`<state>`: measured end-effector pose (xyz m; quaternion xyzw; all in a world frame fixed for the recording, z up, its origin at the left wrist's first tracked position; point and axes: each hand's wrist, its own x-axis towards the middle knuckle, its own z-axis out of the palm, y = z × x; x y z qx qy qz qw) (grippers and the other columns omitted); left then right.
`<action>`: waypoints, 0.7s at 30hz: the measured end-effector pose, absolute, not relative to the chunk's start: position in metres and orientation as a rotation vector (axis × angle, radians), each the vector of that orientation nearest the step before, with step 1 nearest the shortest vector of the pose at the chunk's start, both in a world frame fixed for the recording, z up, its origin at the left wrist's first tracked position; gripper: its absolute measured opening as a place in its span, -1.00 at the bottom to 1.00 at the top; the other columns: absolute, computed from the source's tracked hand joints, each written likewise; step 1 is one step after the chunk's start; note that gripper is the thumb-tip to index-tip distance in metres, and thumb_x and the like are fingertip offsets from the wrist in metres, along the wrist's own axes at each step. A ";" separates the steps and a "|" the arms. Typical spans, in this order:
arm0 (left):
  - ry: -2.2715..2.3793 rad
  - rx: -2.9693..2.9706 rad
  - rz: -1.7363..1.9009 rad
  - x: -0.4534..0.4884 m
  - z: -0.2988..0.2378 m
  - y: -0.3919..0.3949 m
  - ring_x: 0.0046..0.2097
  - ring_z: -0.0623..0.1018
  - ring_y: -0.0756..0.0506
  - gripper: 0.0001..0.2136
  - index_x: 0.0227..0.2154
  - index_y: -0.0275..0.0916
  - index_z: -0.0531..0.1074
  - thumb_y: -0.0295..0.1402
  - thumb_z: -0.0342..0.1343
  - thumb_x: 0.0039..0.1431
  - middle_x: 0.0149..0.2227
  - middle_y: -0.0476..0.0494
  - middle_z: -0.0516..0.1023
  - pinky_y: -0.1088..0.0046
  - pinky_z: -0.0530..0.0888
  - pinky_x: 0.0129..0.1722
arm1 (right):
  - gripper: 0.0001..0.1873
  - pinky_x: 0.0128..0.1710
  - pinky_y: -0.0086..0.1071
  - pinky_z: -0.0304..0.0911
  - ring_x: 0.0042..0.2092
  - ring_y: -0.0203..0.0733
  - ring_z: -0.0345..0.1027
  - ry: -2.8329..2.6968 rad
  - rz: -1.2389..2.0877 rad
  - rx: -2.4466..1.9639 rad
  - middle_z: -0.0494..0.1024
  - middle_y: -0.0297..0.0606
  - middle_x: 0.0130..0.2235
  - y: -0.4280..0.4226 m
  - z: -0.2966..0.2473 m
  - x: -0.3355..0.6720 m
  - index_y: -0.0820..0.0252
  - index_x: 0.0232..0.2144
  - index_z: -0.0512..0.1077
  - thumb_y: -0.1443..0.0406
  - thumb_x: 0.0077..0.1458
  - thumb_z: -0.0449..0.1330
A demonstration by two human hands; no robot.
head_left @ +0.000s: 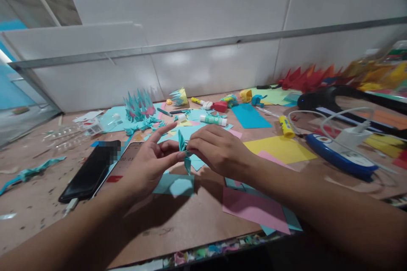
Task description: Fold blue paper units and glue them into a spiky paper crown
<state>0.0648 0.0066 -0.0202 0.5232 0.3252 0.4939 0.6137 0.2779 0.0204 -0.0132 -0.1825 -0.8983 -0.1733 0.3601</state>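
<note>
Pinching from both sides, the two hands meet above the middle of the brown tabletop [178, 228] on one small folded teal paper piece [185, 153].

Left hand [149, 163]: thumb and middle fingers closed on the piece's left side, index finger stretched out straight and free, pointing up and right.

Right hand [219, 150]: fingers curled down, tips closed on the piece's right side, palm facing the table.

Teal paper piece: narrow, creased, standing roughly upright between the fingertips, one point up, one point down; held clear of the table.

Beneath the hands: a teal sheet [174, 185] flat on the table, a pink sheet [254, 208] nearer and to the right.

Left of the hands: a black phone [90, 173] lying flat, a second phone [122, 165] just beside it.

Right: a yellow sheet [280, 149].

Farther back: a glue stick [213, 120], spiky teal paper model [138, 108], then white partition boards [190, 67].
</note>
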 end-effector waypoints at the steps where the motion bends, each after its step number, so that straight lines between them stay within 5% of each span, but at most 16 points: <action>1: 0.750 1.204 1.153 0.065 -0.020 0.006 -0.29 0.54 0.05 -0.33 0.18 -0.07 0.32 -0.48 0.41 0.01 -0.37 0.06 0.56 0.51 0.49 -0.16 | -0.85 -0.15 -0.21 0.32 -0.17 -0.09 0.38 -2.303 -0.414 -0.477 0.55 -0.11 -0.24 0.020 -0.013 0.277 0.31 -0.24 0.46 0.39 0.34 0.08; 15: 0.755 1.164 1.218 0.065 -0.017 0.002 -0.29 0.51 0.03 -0.34 0.18 -0.06 0.37 -0.46 0.41 -0.01 -0.36 0.06 0.49 0.48 0.46 -0.18 | -0.83 -0.23 -0.28 0.34 -0.27 -0.16 0.34 -2.217 -0.364 -0.477 0.55 -0.16 -0.33 0.020 -0.007 0.282 0.28 -0.29 0.43 0.42 0.35 0.07; 21: 0.714 1.194 1.154 0.066 -0.017 0.001 -0.19 0.59 -0.09 -0.25 0.27 -0.01 0.24 -0.42 0.40 0.02 -0.31 0.01 0.53 0.30 0.47 -0.07 | -0.85 -0.24 -0.29 0.33 -0.26 -0.16 0.34 -2.238 -0.410 -0.442 0.54 -0.15 -0.31 0.020 -0.006 0.283 0.28 -0.28 0.42 0.45 0.34 0.07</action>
